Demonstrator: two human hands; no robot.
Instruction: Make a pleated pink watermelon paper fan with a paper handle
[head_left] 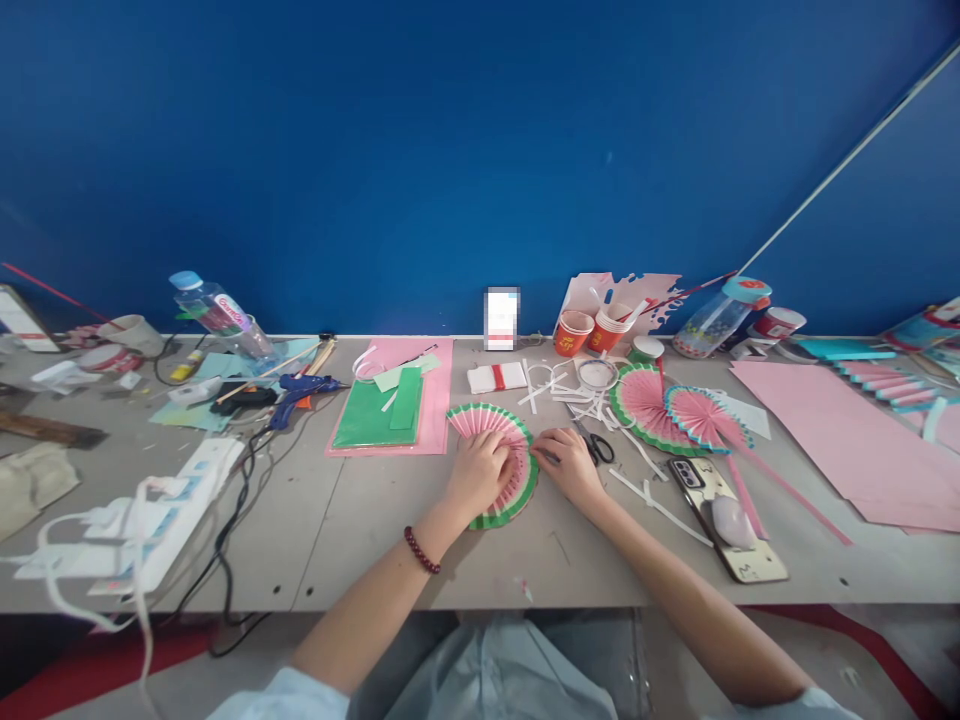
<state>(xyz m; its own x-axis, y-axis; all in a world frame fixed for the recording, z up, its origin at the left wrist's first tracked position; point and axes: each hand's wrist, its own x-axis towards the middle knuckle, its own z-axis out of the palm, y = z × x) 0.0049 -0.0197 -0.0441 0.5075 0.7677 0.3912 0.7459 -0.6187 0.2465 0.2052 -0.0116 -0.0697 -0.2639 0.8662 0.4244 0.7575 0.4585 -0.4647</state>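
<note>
- Head view, with twelve o'clock toward the blue wall (pixel 450 150): the pleated fan (pixel 518 482), pink with a green rim, lies on the worktop (pixel 390 540) directly in front of the person, below both hands' reach.
- Its spread is a part-circle; the long axis runs roughly from eleven o'clock to between five and six, and the curved rim bulges toward three o'clock.
- Left hand (pixel 484 468) is the nearer one, lying over the fan's middle, fingers bent onto the pleats; I cannot tell whether its grip is clenched around the folds or merely rests there.
- Right hand (pixel 564 462) meets the fan at the rim's three o'clock side; its grip appears to pinch the green edge between thumb and fingertips.
- Seen from the right grip, nearly all of the fan lies toward nine o'clock; from the left grip, bare pleats show toward twelve and between three and six.
- That rim contact between the hands looks like the relation that matters most.
- Black scissors (pixel 600 449) sit just beside the right hand, toward two to three o'clock, untouched.
- Green paper pack (pixel 367 425) lies toward ten o'clock from the left hand, apart from it.
</note>
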